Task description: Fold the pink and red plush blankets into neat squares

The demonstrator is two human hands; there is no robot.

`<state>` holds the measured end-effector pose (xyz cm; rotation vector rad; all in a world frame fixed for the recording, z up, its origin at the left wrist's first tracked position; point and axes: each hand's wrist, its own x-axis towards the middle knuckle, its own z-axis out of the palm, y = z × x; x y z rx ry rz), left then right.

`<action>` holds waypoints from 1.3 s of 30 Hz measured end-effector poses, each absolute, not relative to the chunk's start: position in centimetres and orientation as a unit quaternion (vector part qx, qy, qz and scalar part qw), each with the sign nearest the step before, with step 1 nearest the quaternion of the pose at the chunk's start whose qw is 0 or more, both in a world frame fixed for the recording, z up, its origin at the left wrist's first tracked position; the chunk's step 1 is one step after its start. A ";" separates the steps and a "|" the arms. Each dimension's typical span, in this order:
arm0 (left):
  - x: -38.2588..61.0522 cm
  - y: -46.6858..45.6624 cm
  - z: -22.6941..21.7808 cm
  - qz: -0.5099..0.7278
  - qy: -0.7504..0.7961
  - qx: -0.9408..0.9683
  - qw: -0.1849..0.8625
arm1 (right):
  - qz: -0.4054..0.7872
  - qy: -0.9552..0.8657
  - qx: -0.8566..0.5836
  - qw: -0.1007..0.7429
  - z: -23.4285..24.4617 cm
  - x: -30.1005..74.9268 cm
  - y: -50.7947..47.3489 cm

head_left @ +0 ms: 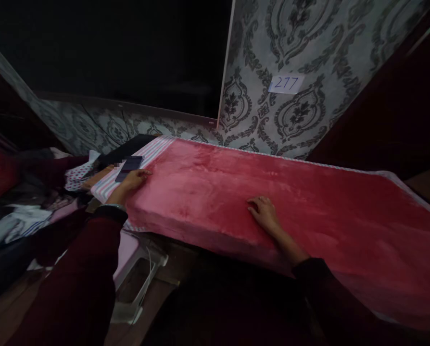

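A red plush blanket (215, 187) covers a long table, its front edge hanging down over the side. At the blanket's left end, my left hand (134, 179) rests by the border between the plush and a striped cloth (105, 186). Its fingers point right and are slightly bent, with no object visible in them. Just behind that hand lies a dark flat phone-like object (130, 168), partly blurred. Near the middle of the blanket, my right hand (264, 213) lies on or just over the plush, fingers loosely curved and thumb apart, holding nothing visible.
Behind the table hang a large dark screen (135, 57) and patterned wallpaper with a paper label (286, 83) reading 277. Piled clothes (23, 221) lie at the left. A pale plastic stool (130, 254) stands below the table's left end.
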<state>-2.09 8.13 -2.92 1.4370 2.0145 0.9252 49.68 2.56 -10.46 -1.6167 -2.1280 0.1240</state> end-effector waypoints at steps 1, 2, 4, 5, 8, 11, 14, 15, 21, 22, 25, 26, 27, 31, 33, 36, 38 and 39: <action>-2.2 8.1 -3.2 0.337 0.741 0.526 0.246 | 0.041 -0.772 -0.587 0.239 -10.6 49.6 2.5; -2.3 8.1 -3.4 0.335 0.742 0.527 0.243 | 0.037 -0.770 -0.587 0.247 -10.6 49.5 2.5; -2.4 8.2 -3.9 0.338 0.744 0.528 0.231 | 0.033 -0.765 -0.589 0.256 -10.8 49.2 2.6; -2.5 8.3 -4.2 0.342 0.745 0.528 0.221 | 0.033 -0.762 -0.592 0.260 -10.9 49.1 2.6; -2.6 8.7 -4.9 0.353 0.748 0.528 0.190 | 0.036 -0.749 -0.595 0.289 -11.2 48.8 2.7; -2.7 9.0 -5.6 0.364 0.747 0.533 0.160 | 0.047 -0.738 -0.575 0.348 -11.6 48.8 2.8; -2.9 9.2 -6.1 0.375 0.742 0.539 0.136 | 0.048 -0.726 -0.558 0.398 -11.9 48.9 2.8; -3.0 9.2 -6.2 0.378 0.741 0.540 0.132 | 0.044 -0.724 -0.556 0.404 -11.9 48.9 2.8; -3.5 9.2 -6.8 0.397 0.726 0.545 0.137 | 0.047 -0.719 -0.580 0.380 -12.1 48.6 2.9; -3.5 9.2 -6.9 0.402 0.722 0.545 0.138 | 0.050 -0.718 -0.576 0.388 -12.1 48.6 2.9; -3.5 9.2 -7.1 0.419 0.715 0.543 0.138 | 0.052 -0.719 -0.548 0.424 -11.8 48.7 2.8; -3.5 9.2 -7.1 0.425 0.712 0.542 0.138 | 0.050 -0.720 -0.542 0.431 -11.7 48.8 2.7; -3.5 9.1 -7.2 0.430 0.709 0.541 0.139 | 0.046 -0.721 -0.541 0.431 -11.6 48.8 2.7; -3.5 8.8 -7.3 0.450 0.697 0.540 0.143 | 0.032 -0.717 -0.574 0.394 -11.5 48.7 2.5; -3.5 8.7 -7.4 0.455 0.694 0.539 0.143 | 0.036 -0.716 -0.594 0.366 -11.7 48.7 2.5; -3.6 8.7 -7.8 0.459 0.692 0.540 0.142 | 0.046 -0.717 -0.606 0.341 -12.1 48.7 2.6; -3.7 8.7 -8.0 0.459 0.690 0.541 0.142 | 0.056 -0.718 -0.607 0.337 -12.2 48.8 2.7; -3.8 8.7 -8.1 0.459 0.689 0.542 0.143 | 0.062 -0.718 -0.606 0.337 -12.2 48.8 2.8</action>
